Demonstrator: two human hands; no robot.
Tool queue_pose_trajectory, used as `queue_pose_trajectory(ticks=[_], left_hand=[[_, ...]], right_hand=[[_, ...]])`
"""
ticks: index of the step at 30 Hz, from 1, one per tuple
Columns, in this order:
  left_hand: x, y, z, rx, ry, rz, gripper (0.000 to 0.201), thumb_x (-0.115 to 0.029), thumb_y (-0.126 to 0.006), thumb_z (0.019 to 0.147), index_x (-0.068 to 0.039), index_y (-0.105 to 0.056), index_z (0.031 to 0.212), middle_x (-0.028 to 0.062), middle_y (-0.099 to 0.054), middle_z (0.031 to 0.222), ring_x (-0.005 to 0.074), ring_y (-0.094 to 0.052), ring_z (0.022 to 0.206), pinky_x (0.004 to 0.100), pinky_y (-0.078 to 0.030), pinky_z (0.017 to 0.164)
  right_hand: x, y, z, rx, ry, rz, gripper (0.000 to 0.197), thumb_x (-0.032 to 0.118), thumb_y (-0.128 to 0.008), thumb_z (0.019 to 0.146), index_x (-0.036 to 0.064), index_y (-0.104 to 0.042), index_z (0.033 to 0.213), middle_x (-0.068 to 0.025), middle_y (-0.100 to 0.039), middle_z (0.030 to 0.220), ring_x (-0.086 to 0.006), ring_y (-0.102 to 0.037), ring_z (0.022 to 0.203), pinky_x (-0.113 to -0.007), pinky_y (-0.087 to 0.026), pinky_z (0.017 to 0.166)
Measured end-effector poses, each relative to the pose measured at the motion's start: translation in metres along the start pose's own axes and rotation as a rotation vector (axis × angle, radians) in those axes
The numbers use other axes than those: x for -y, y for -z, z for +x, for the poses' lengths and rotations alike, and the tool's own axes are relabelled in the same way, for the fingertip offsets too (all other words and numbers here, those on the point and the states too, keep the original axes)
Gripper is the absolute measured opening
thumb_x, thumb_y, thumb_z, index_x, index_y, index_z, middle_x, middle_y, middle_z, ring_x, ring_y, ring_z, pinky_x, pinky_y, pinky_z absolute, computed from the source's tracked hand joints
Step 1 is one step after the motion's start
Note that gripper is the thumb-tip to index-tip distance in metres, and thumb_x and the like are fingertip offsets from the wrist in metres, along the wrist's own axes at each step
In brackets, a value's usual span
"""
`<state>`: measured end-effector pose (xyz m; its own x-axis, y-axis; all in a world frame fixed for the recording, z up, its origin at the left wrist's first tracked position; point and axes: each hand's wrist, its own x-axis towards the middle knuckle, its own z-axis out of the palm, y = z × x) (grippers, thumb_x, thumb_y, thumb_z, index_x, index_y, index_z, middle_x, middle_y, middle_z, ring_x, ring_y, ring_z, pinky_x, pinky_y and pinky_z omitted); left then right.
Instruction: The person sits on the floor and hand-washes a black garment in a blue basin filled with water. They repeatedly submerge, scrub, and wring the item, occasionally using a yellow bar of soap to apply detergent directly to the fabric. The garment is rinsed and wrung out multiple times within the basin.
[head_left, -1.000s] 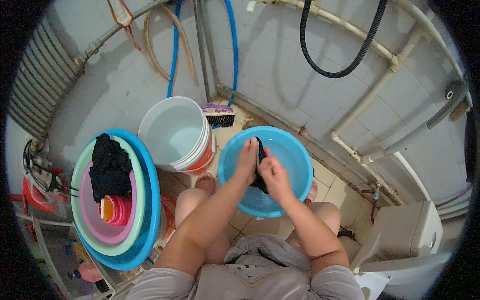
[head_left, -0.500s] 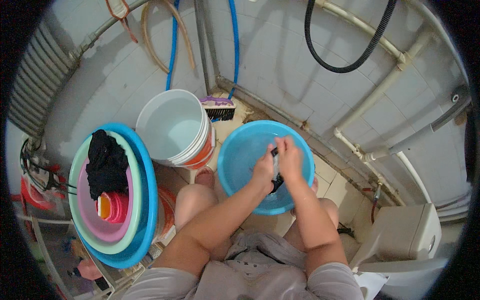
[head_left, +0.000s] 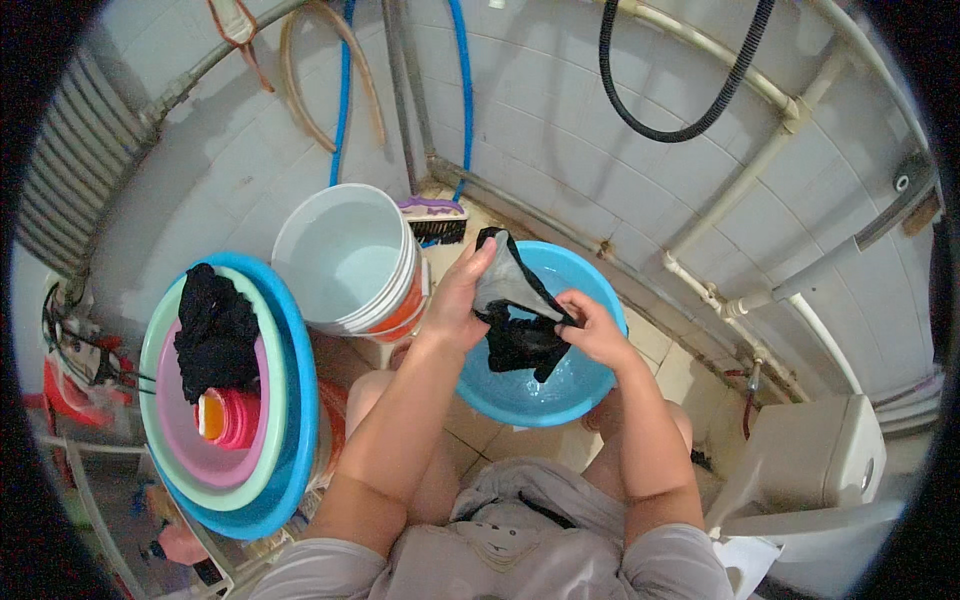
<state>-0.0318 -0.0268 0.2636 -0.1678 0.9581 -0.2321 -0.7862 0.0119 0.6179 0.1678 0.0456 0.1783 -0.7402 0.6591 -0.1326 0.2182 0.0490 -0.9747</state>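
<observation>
While the left hand (head_left: pixel 458 300) grips its upper left edge and the right hand (head_left: pixel 598 335) pinches its right corner, a small black cloth garment with a grey inner side (head_left: pixel 523 350) hangs spread above a round, light-blue plastic basin (head_left: pixel 520 400) holding water. The hands stand apart. The step looks like opening the cloth out; the next move probably calls for firm fingers on wet fabric.
</observation>
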Motion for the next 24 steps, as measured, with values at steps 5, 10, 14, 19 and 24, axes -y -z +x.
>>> queue_pose_trajectory(ticks=[5,10,14,19,24], left_hand=[[-0.009,-0.001,-0.008,-0.065,-0.002,0.141,0.071,-0.03,-0.063,0.08,-0.007,-0.025,0.136,0.0062,-0.048,0.12,0.0191,-0.049,0.105,0.0365,-0.04,0.088],[-0.011,-0.002,-0.012,-0.07,0.01,0.138,0.066,-0.031,-0.062,0.081,-0.007,-0.026,0.13,0.0058,-0.046,0.118,0.0197,-0.047,0.107,0.0379,-0.039,0.09],[-0.014,-0.012,-0.012,-0.173,0.007,0.049,0.035,-0.028,-0.056,0.086,-0.01,-0.046,0.115,0.0019,-0.056,0.102,0.0158,-0.055,0.093,0.0336,-0.044,0.082],[0.012,0.016,0.009,-0.278,-0.07,0.26,0.044,-0.03,-0.051,0.088,-0.007,-0.039,0.124,0.0075,-0.052,0.113,0.0198,-0.05,0.102,0.0352,-0.037,0.092],[0.073,0.038,0.03,-0.166,0.168,0.159,0.051,-0.047,-0.039,0.09,-0.007,-0.044,0.121,0.0093,-0.056,0.104,0.0197,-0.054,0.088,0.0345,-0.045,0.074]], right_hand=[[0.018,-0.009,-0.008,0.142,-0.043,0.07,0.021,0.017,-0.061,0.083,0.0031,-0.057,0.097,0.0009,-0.056,0.091,-0.0077,-0.048,0.084,-0.025,-0.04,0.076],[-0.005,-0.006,0.006,-0.019,-0.101,0.107,0.038,0.036,-0.048,0.09,0.0005,-0.057,0.101,-0.0074,-0.06,0.096,-0.0166,-0.052,0.089,-0.03,-0.04,0.082],[-0.037,-0.007,0.011,-0.263,-0.019,0.281,0.036,0.035,-0.045,0.092,0.0017,-0.056,0.101,-0.0042,-0.057,0.097,-0.016,-0.049,0.089,-0.029,-0.038,0.084],[-0.009,-0.025,0.011,-0.529,0.125,0.432,0.03,0.029,-0.043,0.093,0.0019,-0.056,0.1,-0.0093,-0.057,0.097,-0.02,-0.052,0.09,-0.033,-0.04,0.082],[0.07,-0.085,-0.014,-0.421,0.291,-0.397,0.027,0.026,-0.051,0.086,0.0007,-0.055,0.079,-0.0194,-0.058,0.074,-0.0334,-0.056,0.067,-0.039,-0.044,0.064]])
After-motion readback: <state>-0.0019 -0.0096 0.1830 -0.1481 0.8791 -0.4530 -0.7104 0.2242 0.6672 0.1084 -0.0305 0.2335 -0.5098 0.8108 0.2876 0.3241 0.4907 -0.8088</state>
